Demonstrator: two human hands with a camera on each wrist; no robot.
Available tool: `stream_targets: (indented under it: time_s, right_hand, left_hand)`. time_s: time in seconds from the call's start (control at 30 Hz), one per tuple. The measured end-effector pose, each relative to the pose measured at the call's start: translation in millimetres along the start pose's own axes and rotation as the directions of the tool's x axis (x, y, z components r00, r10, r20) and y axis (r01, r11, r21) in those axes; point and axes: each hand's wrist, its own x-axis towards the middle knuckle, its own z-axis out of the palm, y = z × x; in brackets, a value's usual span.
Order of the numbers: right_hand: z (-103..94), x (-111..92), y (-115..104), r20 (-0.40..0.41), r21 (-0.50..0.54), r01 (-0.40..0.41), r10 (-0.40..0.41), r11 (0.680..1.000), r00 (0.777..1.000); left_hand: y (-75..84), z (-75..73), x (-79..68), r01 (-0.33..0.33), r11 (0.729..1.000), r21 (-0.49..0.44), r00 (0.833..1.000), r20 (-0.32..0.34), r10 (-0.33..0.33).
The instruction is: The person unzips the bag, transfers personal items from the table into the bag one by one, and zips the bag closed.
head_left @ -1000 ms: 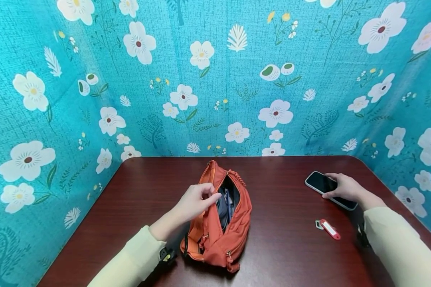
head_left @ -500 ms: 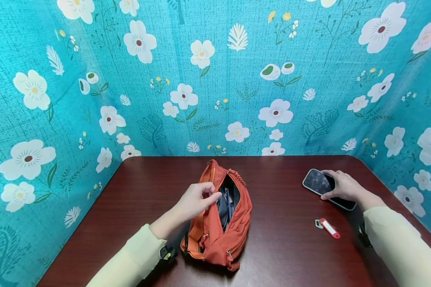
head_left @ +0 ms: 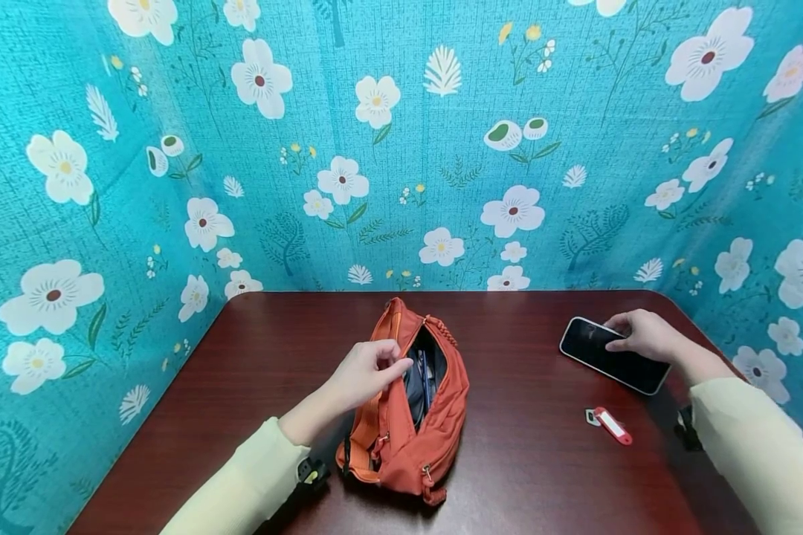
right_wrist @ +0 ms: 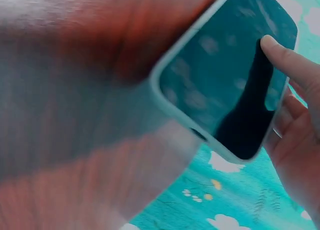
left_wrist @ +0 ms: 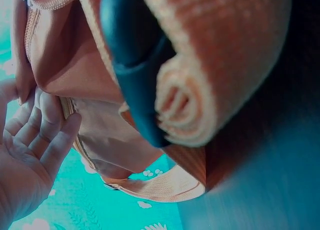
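An orange-red waist bag (head_left: 435, 453) lies on the table with its zipped mouth open, showing a dark lining and a blue pen-like item (head_left: 427, 383) inside. My left hand (head_left: 358, 379) pinches the left edge of that opening. In the left wrist view, the fingertips of the left hand (left_wrist: 32, 150) meet the fabric beside a zipper. At the table's right side, my right hand (head_left: 652, 338) grips a phone (head_left: 636, 365) in a pale case, screen up. The right wrist view shows the thumb on the screen of the phone (right_wrist: 200, 85), with fingers behind its edge.
A red key tag (head_left: 613, 426) with a white label and a small metal piece lies nearer the front than the phone. The dark red table (head_left: 515, 475) meets a teal floral curtain (head_left: 401, 186) at its back and sides.
My right hand has shifted its grip from across the phone to its far edge, thumb on the screen. The phone has turned and moved slightly left. The left hand and bag stay put.
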Motion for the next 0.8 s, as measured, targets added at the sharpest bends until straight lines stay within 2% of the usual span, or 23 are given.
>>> stream_targets:
  time_s: [0.13, 0.3, 0.57, 0.8]
  right_hand:
    - [-6.5, -1, -9, 0.041, 0.022, 0.022, -0.023, 1.000, 0.999]
    - [-9.2, -3, -20, 0.063, -0.016, 0.054, -0.053, 0.998, 0.997]
    - [-10.2, -9, -46, -0.050, -0.038, 0.180, -0.182, 0.983, 0.982]
    - [-11.0, -2, -78, -0.092, 0.012, 0.262, -0.260, 0.965, 0.961]
  left_hand:
    - [-0.6, 0.1, -0.3, 0.000, 1.000, 0.001, 1.000, 0.000, 0.000]
    - [-0.2, 0.0, -1.0, 0.008, 1.000, -0.008, 1.000, 0.005, -0.008]
    - [-2.3, 0.8, -1.4, 0.016, 1.000, -0.018, 1.000, 0.013, -0.016]
    - [-1.9, -0.3, -0.4, 0.008, 1.000, -0.024, 1.000, 0.007, -0.007]
